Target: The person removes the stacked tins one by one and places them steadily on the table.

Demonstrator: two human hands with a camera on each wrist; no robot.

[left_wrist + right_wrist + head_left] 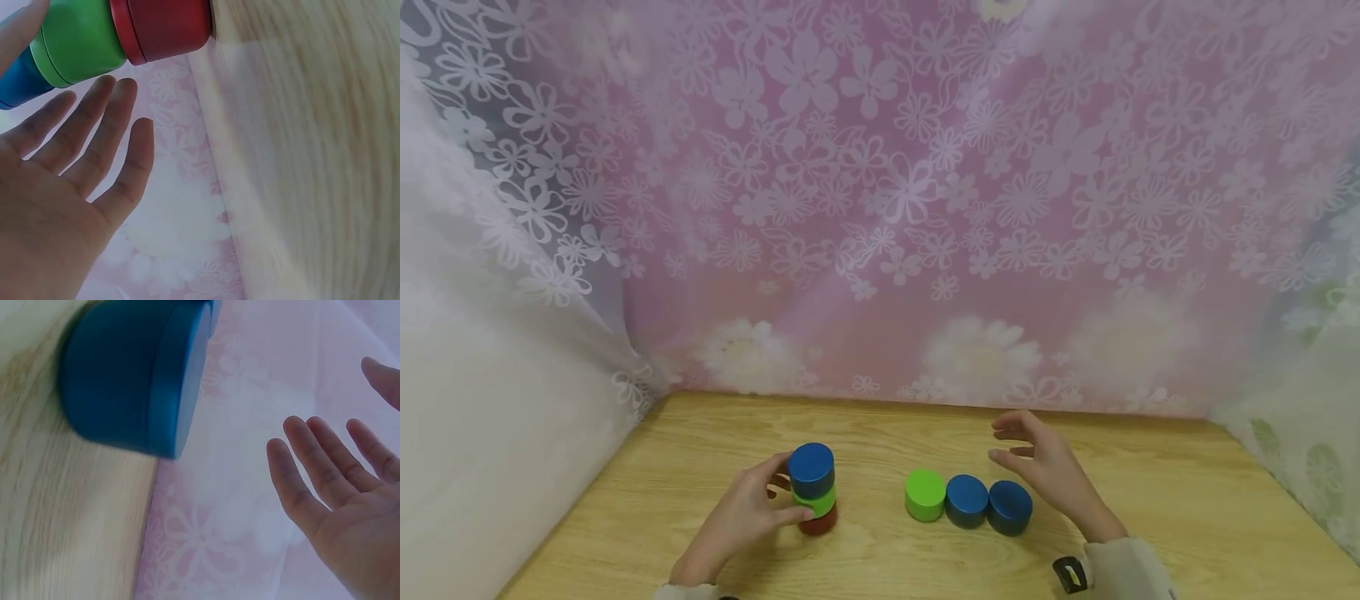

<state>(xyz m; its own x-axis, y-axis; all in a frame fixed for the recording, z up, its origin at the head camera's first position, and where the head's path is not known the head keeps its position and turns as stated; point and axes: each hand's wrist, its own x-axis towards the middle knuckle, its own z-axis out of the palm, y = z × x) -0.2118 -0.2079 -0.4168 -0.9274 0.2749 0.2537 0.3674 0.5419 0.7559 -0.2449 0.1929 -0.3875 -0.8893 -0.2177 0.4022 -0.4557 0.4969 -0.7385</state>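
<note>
On the left of the head view stands an upright stack of three round lidded tins: a red tin (820, 523) at the bottom, a green tin (824, 500) in the middle and a blue tin (812, 468) on top. My left hand (741, 515) is spread around the stack's left side, its thumb in front of the green tin. In the left wrist view the fingers (103, 134) are loosely bent, their tips close beside the tins. My right hand (1051, 467) hovers above and behind the right end of a row of tins, holding nothing, fingers relaxed and thumb apart.
The row on the wooden table (880, 575) has a bright green tin (925, 496), a blue tin (966, 502) and another blue tin (1010, 508), side by side right of the stack. A flowered pink curtain (880, 208) hangs behind the table, with pale cloth at both sides.
</note>
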